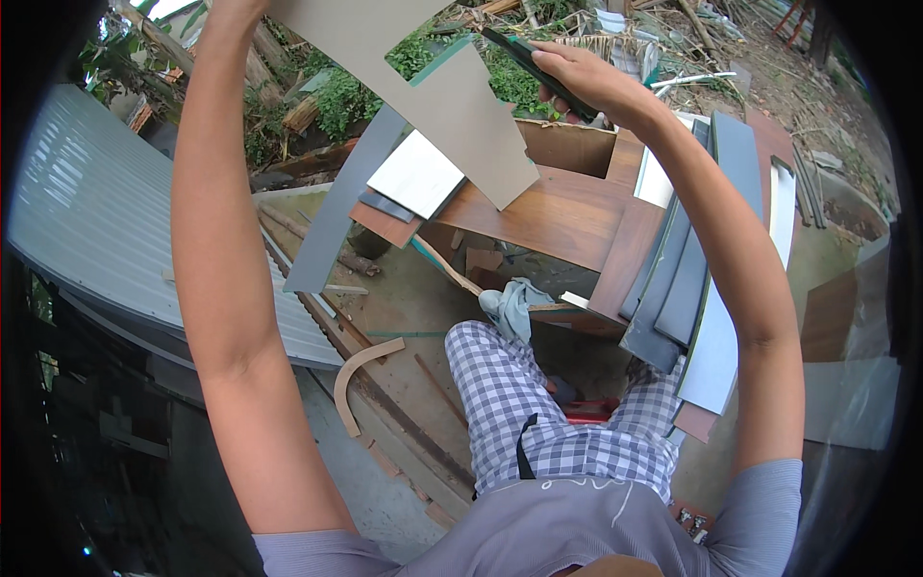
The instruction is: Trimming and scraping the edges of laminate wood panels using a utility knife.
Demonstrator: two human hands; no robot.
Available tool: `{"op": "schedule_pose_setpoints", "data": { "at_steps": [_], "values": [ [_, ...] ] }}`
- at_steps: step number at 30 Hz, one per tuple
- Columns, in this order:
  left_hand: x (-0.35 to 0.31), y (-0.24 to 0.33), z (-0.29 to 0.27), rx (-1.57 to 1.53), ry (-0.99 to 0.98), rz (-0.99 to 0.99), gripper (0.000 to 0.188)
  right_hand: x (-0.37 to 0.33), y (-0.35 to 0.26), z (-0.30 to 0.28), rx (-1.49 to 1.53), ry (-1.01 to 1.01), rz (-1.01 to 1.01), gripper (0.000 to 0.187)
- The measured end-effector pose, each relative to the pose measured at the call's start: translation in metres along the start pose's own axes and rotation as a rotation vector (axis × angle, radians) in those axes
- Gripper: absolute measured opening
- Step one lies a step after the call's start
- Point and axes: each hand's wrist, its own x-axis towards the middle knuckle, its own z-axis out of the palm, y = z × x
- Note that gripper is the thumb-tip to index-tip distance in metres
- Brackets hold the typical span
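Note:
My left arm (226, 192) reaches up past the upper edge, so my left hand is out of sight. A beige board (471, 125) with a notch and a green strip along one edge hangs in front of me, its upper end cut off by the frame. My right hand (586, 77) is closed round a long, dark green and black tool (543, 72), whose exact kind I cannot make out. The tool is held close to the board's right side, seemingly apart from it. Beneath the board's lower tip lies a brown wood-grain panel (548, 216).
Grey boards (663, 288) are stacked at the right of the wooden frame. A white square piece (415, 175) lies left of the panel. A pale blue cloth (516, 303) drapes over the near rail. Corrugated sheet (125, 212) slopes at left; a curved wooden strip (351, 380) is on the ground.

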Motion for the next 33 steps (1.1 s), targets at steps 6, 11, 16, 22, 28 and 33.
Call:
{"op": "schedule_pose_setpoints", "data": {
  "at_steps": [6,11,16,22,28,33],
  "values": [
    [-0.003,0.005,0.002,-0.016,0.041,-0.109,0.045,0.003,-0.007,0.030,0.000,-0.003,-0.048,0.037],
    [0.000,-0.007,0.006,-0.051,0.066,-0.099,0.045,0.003,0.038,0.041,0.112,-0.068,0.058,0.026],
    [-0.001,-0.004,0.006,-0.052,0.045,-0.115,0.046,0.002,0.025,0.044,0.772,-0.037,0.337,0.024],
    [-0.001,-0.009,0.004,-0.001,0.045,-0.094,0.047,0.012,0.033,0.041,1.337,-0.243,0.374,0.024],
    [-0.003,-0.014,0.006,-0.065,0.046,-0.128,0.047,0.013,0.032,0.040,1.385,-0.300,0.445,0.025],
    [-0.002,-0.020,0.005,-0.062,0.053,-0.065,0.047,0.006,0.019,0.045,0.921,-0.170,0.385,0.023]
  ]
}}
